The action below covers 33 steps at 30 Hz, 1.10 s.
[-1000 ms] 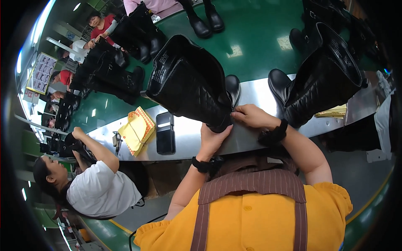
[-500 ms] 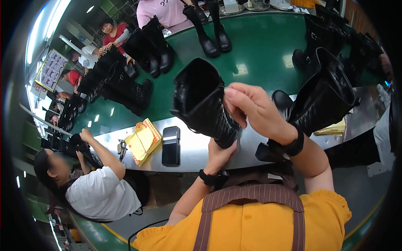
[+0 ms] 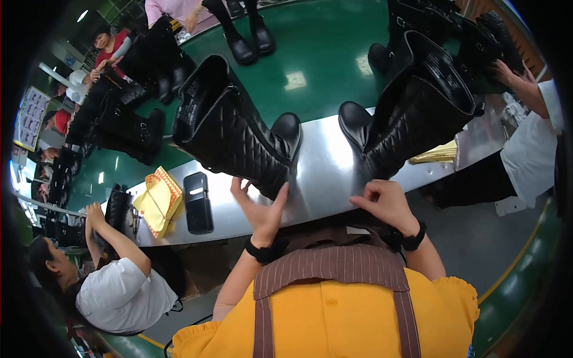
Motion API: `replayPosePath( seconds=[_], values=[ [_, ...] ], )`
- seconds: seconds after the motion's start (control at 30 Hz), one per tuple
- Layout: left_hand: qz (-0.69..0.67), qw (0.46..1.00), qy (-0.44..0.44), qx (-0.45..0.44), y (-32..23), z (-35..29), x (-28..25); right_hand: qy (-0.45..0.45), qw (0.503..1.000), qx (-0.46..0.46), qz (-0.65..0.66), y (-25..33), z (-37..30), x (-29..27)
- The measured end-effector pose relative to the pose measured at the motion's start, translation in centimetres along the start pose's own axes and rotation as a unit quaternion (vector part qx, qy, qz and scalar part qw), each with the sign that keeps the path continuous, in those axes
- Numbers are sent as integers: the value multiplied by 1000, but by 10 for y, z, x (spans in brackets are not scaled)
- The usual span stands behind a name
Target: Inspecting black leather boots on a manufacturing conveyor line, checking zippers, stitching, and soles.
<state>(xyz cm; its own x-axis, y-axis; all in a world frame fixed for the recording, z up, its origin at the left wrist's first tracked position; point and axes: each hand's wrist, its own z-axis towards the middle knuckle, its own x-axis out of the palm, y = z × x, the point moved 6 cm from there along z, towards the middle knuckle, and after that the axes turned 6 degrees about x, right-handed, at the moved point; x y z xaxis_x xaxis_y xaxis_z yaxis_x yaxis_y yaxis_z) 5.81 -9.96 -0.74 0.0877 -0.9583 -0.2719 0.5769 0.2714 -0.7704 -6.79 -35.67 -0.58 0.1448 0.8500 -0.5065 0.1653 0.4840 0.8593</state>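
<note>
Two tall black quilted boots stand upright on the metal edge of the bench in front of me. The left boot (image 3: 242, 134) has its toe turned away and to the right, and its wide top gapes. At its heel is my left hand (image 3: 262, 209), thumb and fingers spread, the fingertips at or just beside the heel. The right boot (image 3: 412, 119) leans its shaft outward, showing a printed lining. Just below its heel hovers my right hand (image 3: 389, 206), thumb stretched out and fingers loosely bent, with nothing visible in it.
Left of the boots lie a black phone (image 3: 198, 203) and yellow papers (image 3: 158, 201). Yellow sheets (image 3: 434, 154) sit behind the right boot. More black boots (image 3: 122, 128) stand on the green bench (image 3: 310, 65). A person in white (image 3: 128, 292) works at my left, another (image 3: 528, 149) at my right.
The left boot, earlier held up in both hands, now stands on the metal edge beside the other one. Both hands have come down and apart. The view has shifted to the right.
</note>
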Motion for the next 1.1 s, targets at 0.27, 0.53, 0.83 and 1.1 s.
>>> replayPosePath(
  seconds=[0.27, 0.53, 0.83, 1.1],
  values=[
    [-121, 956, 263, 48, -63, -3, 107, -363, 928, -73, -40, -9, -2, -61],
    [-231, 805, 484, -253, -9, -23, 219, -171, 973, 57, 144, -68, 21, -53],
    [-291, 701, 563, -326, -60, 11, 190, -147, 985, -5, 91, -52, 25, -56],
    [-445, 738, 494, -114, -191, 108, 130, -154, 981, -23, 116, -39, 27, -57]
  ],
)
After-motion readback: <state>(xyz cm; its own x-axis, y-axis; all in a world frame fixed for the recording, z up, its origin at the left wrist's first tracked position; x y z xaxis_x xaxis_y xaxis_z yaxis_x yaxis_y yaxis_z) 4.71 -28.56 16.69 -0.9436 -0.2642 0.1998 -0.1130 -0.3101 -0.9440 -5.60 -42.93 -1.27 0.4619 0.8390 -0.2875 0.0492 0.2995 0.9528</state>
